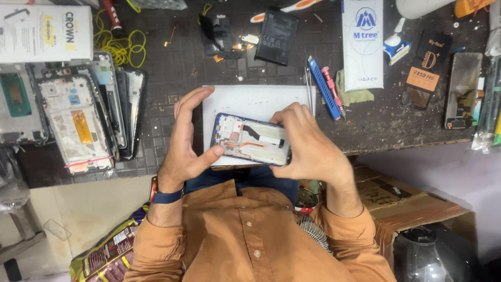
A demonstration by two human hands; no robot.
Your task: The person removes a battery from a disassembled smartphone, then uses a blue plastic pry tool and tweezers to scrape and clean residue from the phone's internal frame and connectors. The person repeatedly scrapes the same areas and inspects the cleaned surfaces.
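Note:
I hold an opened blue phone frame between both hands, its inner side facing up with white shields, a copper strip and a black flex showing. My left hand grips its left end, thumb on the near edge and fingers spread upward. Around the frame's right end wraps my right hand, with fingers curled over the top. The phone hovers just above a white sheet on the dark workbench.
A stack of phone frames and screens lies at the left. A black battery, loose parts, blue and pink tools, a white packet, yellow wire and a cardboard box surround the spot.

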